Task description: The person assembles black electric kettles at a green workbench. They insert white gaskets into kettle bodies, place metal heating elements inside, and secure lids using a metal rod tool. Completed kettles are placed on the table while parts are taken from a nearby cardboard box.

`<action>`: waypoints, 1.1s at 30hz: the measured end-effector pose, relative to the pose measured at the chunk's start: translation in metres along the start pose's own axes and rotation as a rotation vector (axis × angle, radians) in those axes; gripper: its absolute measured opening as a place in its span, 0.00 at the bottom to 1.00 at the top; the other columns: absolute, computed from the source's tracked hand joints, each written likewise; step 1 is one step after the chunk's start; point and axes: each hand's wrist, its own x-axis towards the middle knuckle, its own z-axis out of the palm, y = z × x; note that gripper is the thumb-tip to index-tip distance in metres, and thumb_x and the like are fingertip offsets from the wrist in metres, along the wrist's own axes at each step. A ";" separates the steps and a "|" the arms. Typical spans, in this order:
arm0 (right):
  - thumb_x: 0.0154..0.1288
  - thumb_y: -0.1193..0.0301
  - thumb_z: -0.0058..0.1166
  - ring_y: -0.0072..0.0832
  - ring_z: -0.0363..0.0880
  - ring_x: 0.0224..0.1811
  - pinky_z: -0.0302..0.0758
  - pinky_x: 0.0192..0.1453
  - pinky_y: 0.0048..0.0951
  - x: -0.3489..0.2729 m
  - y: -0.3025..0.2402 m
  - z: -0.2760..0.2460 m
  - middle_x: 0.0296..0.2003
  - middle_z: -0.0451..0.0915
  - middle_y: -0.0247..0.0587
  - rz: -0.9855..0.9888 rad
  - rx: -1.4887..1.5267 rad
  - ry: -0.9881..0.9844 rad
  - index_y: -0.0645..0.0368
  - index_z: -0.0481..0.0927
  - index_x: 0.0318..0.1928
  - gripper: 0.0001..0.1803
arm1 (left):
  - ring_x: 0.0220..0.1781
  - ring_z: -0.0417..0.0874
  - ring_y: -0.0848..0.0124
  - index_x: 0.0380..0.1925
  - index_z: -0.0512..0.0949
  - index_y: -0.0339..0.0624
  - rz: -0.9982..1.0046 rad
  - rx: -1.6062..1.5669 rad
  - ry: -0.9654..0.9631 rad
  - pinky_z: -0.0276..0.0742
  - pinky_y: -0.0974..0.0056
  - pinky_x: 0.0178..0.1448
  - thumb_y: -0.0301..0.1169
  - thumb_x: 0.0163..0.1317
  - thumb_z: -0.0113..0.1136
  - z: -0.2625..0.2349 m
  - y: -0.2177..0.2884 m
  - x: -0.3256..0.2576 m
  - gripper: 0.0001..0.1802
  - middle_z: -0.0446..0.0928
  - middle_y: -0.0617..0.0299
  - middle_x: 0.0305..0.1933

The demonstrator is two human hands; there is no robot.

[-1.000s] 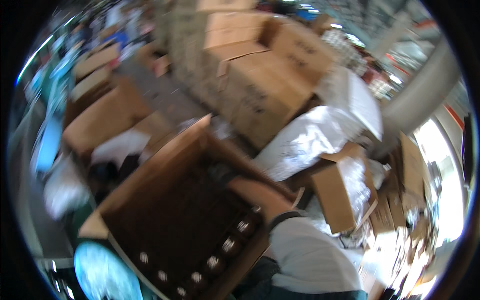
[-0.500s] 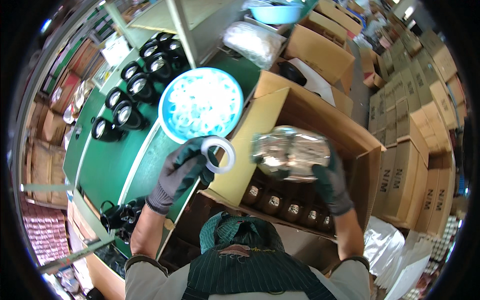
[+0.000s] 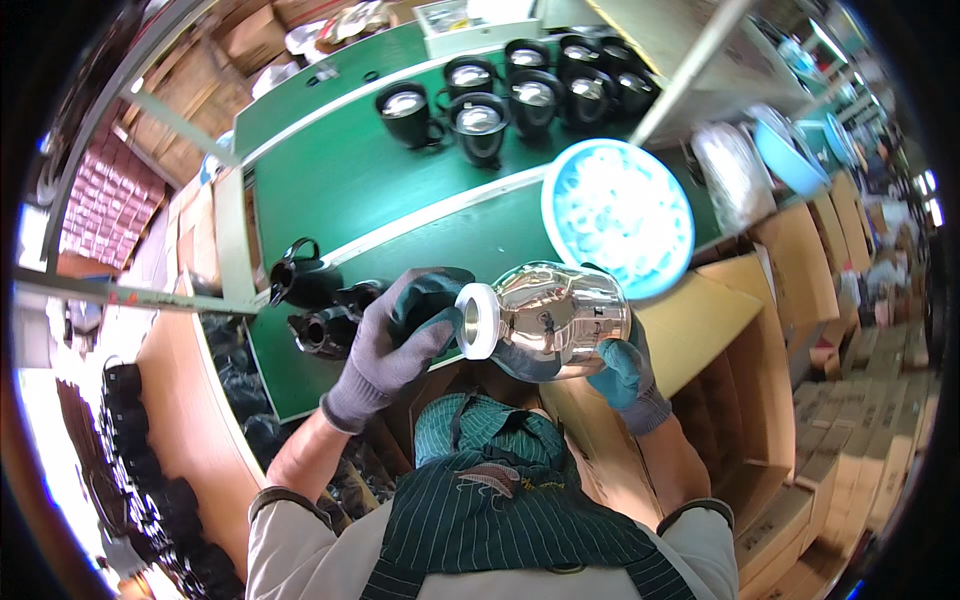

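Observation:
A silvery mirrored glass flask liner [image 3: 565,322] lies sideways in front of me, its neck toward the left. My right hand [image 3: 628,372], in a grey and green glove, is closed round its wide rounded end. At the neck sits a white ring [image 3: 478,322], upright and facing left. My left hand [image 3: 400,335], gloved alike, pinches the ring's left side with thumb and fingers. Part of the fingers is hidden behind it. Just beyond the liner stands a light-blue bowl [image 3: 556,248] full of white rings [image 3: 625,215].
Several black jugs [image 3: 480,125] with shiny tops stand on the green table [image 3: 340,180]. More black jugs [image 3: 305,280] lie to the left of my left hand. An open carton [image 3: 730,320] is at the right, near stacked cartons [image 3: 850,440]. A metal post [image 3: 690,75] rises behind the bowl.
My view has turned left. The liner has moved from above the open carton to my left hand. The white ring, held apart before, is now at its neck.

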 end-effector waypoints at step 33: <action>0.73 0.72 0.62 0.41 0.75 0.68 0.74 0.75 0.41 0.166 0.093 0.033 0.69 0.73 0.47 0.400 -0.566 -0.361 0.58 0.64 0.75 0.34 | 0.56 0.82 0.52 0.66 0.74 0.35 0.374 0.584 0.187 0.80 0.52 0.60 0.60 0.28 0.86 -0.174 0.009 0.057 0.64 0.75 0.47 0.55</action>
